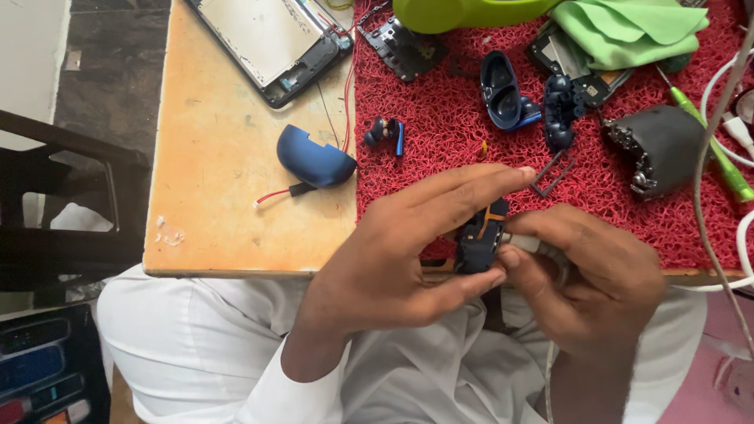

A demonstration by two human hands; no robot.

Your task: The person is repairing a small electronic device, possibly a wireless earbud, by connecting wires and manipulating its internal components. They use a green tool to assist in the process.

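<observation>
Hands met at the near edge of the wooden table, both closed around one small part. The left hand gripped a dark blue inner module between thumb below and fingers above; an orange strip ran across the top of that module. The right hand pinched a white cable plug against the module's right side, fingers curled tight, so the plug touched the module. Whether the plug sat fully in could not be told.

Just beyond the left hand's fingertips lay a red looped mat. On it, beyond the left hand, sat a small blue earbud. Left of that, off the mat and beyond the left wrist, rested a blue domed shell with a red wire trailing from it. Beyond the right hand lay an open blue case half and a dark blue moulded insert. A thin dark frame lay just past the left fingertips. Farther right stood a black lump with a green screwdriver beside it. An opened phone lay well beyond the left hand.
</observation>
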